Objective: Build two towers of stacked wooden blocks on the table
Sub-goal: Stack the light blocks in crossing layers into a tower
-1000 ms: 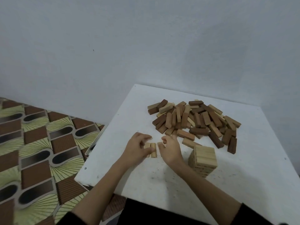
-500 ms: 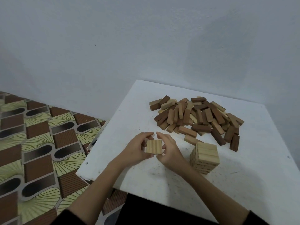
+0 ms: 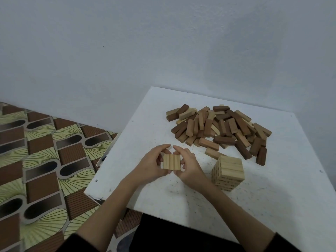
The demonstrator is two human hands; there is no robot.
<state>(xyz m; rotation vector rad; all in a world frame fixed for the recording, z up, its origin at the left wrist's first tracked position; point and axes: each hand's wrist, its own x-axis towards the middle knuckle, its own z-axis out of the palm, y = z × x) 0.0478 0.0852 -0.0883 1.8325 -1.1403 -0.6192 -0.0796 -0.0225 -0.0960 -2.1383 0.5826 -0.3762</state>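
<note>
Three pale wooden blocks lie side by side as a flat row of blocks (image 3: 171, 161) on the white table (image 3: 272, 197). My left hand (image 3: 151, 165) presses the row from the left and my right hand (image 3: 189, 166) presses it from the right, fingers curled around its ends. To the right stands a short tower of pale blocks (image 3: 228, 172), several layers high. Behind both lies a loose pile of light and dark brown blocks (image 3: 220, 128).
The table's left edge (image 3: 116, 148) drops off to a patterned brown and yellow floor (image 3: 41, 160). A plain grey wall (image 3: 163, 42) runs behind the table. The table's near edge lies just in front of my forearms.
The blocks between my hands were apart one second ago; they now sit together as a tight three-block row, with both hands cupped around it.
</note>
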